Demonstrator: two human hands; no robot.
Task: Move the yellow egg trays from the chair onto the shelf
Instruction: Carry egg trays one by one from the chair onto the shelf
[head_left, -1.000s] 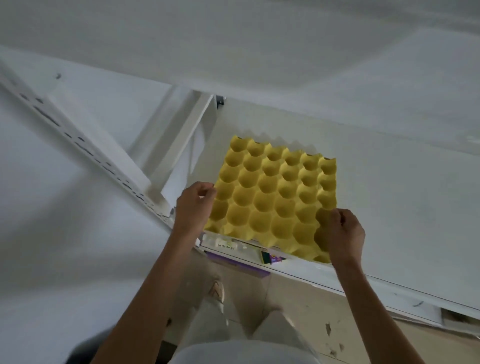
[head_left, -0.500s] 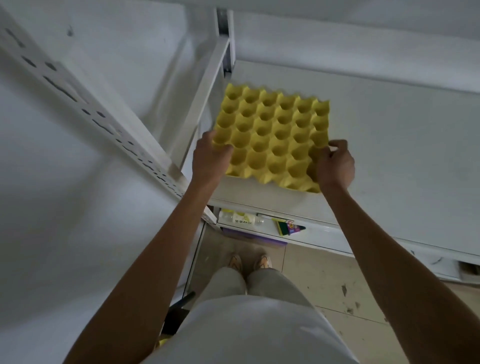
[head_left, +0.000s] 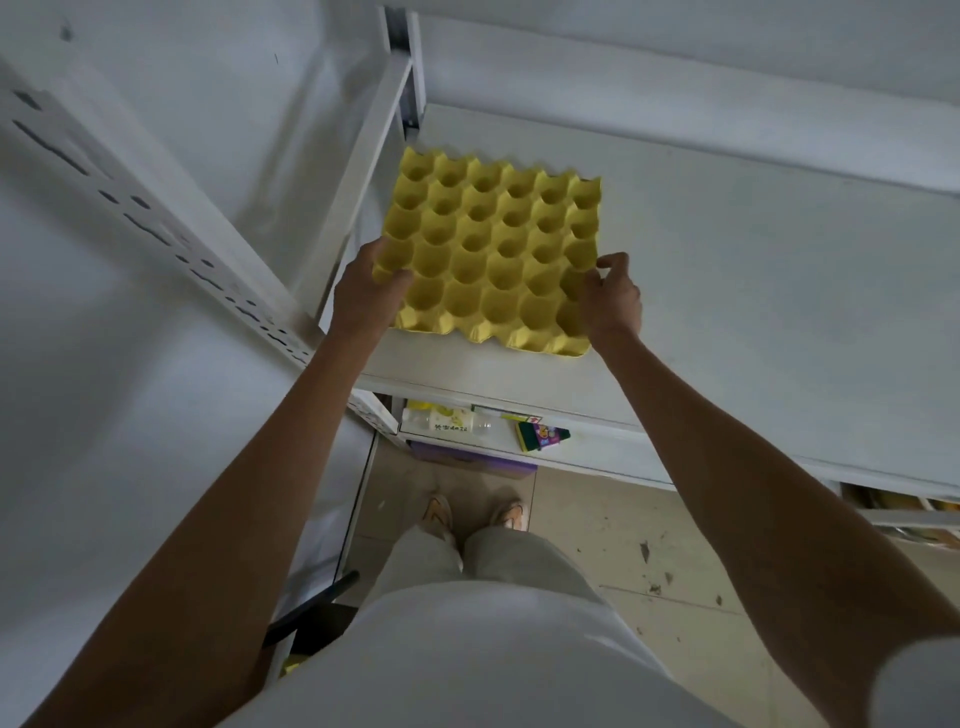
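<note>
- A yellow egg tray (head_left: 493, 254) lies cups-up on the white shelf (head_left: 753, 291), near its left corner.
- The left hand (head_left: 363, 296) grips the tray's left edge, thumb in a cup.
- The right hand (head_left: 608, 301) sits at the right edge, fingers curled, seemingly only loosely touching.
- A lower shelf holds small packages (head_left: 540, 434).

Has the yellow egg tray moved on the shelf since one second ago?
Yes. The yellow egg tray went deeper onto the shelf, away from its front edge and toward the rear corner post. Both hands are on its sides.

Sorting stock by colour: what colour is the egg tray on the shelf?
Yellow egg tray, head view.
</note>
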